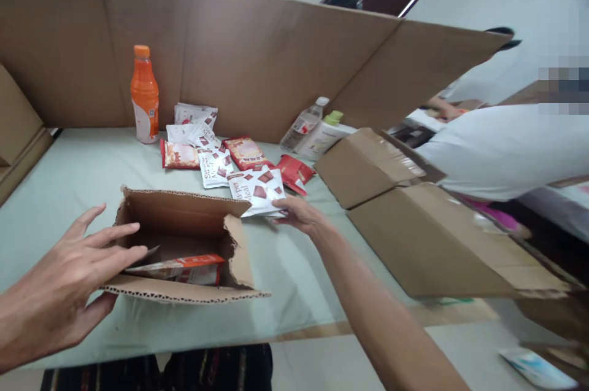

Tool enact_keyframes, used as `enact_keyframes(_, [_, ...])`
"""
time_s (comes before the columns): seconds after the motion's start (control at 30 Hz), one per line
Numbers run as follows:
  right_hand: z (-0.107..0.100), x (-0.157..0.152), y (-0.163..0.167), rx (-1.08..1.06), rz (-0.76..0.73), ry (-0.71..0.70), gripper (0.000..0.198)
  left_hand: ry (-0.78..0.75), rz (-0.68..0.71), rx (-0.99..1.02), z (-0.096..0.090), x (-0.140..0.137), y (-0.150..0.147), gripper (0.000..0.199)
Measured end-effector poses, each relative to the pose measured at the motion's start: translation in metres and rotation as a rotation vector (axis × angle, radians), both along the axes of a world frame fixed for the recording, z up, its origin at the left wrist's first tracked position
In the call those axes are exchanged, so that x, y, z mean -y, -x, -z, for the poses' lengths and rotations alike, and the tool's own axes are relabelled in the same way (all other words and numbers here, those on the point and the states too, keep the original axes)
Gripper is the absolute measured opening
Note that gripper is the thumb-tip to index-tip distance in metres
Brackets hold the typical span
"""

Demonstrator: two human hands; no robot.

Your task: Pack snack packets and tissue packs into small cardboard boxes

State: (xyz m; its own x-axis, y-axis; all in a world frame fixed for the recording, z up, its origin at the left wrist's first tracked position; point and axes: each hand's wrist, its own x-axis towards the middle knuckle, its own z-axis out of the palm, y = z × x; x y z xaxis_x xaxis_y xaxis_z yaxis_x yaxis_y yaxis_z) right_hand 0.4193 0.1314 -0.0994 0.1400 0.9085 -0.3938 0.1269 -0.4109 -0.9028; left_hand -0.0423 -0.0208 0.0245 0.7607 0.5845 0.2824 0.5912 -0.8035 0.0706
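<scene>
A small open cardboard box [184, 213] sits on the pale green table [69, 176] in front of me. Inside it lies an orange and white snack packet [181, 267]. My left hand [64, 290] rests with spread fingers on the box's left rim, thumb under the near flap. My right hand [297, 214] reaches past the box and pinches the near edge of a white packet with brown squares [257, 189]. Behind that packet lie several more snack packets [209, 148], white ones and red ones.
An orange drink bottle [145, 96] stands at the back left. A clear water bottle [306, 124] and a white bottle with a green cap [324, 133] lean at the back. Flattened cardboard [414, 219] lies to the right. A cardboard wall [257, 53] surrounds the table. Another person's white sleeve [501, 148] is at right.
</scene>
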Motion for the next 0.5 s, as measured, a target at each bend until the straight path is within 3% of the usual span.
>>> enact_keyframes(0.13, [0.011, 0.009, 0.003, 0.066, 0.017, 0.029, 0.023, 0.088, -0.007, 0.004, -0.007, 0.002, -0.008, 0.048])
enact_keyframes(0.27, [-0.003, 0.012, 0.013, 0.17, 0.088, -0.156, 0.024, 0.236, -0.047, -0.026, -0.015, 0.006, -0.016, 0.046])
enact_keyframes(0.37, [-0.038, 0.039, 0.018, 0.282, 0.152, -0.448, 0.018, 0.297, -0.079, -0.039, -0.017, 0.008, -0.018, 0.041])
enact_keyframes(0.5, [-0.095, 0.093, 0.047, 0.37, 0.264, -1.043, 0.013, 0.25, -0.081, -0.052, -0.015, 0.007, -0.02, 0.04])
